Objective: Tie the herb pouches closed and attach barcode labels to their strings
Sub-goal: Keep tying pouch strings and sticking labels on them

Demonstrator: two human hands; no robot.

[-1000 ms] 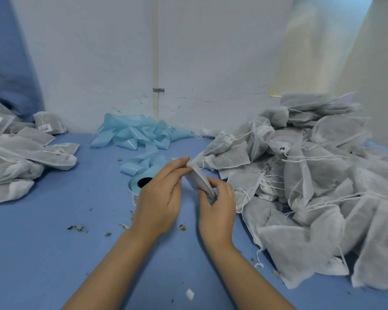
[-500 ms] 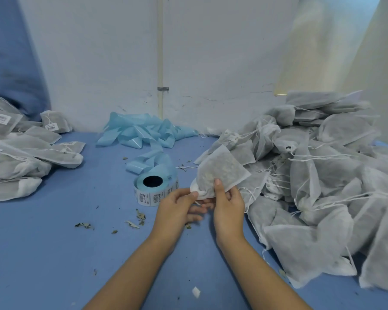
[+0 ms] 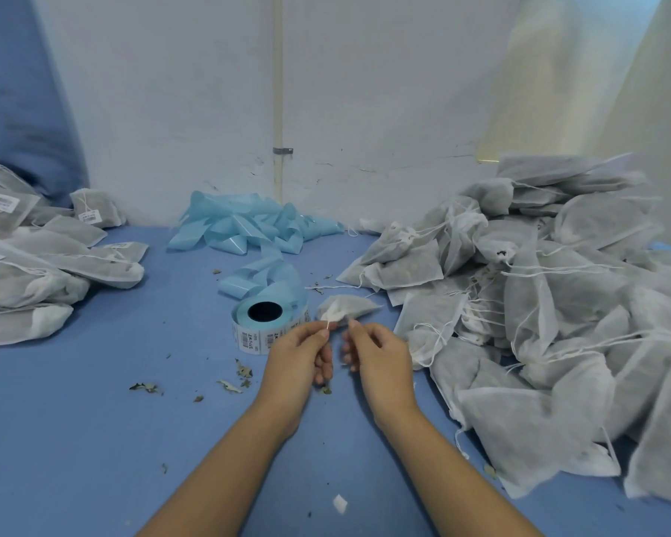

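Note:
A small white herb pouch lies on the blue table just beyond my fingers, its gathered neck toward me. My left hand pinches the pouch's white string at its fingertips. My right hand pinches the string on the other side, close to the neck. A roll of barcode labels on blue backing stands just left of the pouch, touching neither hand.
A large heap of untied pouches fills the right side. Labelled pouches lie piled at the left. Spent blue backing tape curls by the wall. Dry herb crumbs and a white scrap dot the table.
The pouch was held upright in both hands; now it lies lower near the table with its neck drawn tight, and both hands have shifted to pinching its string.

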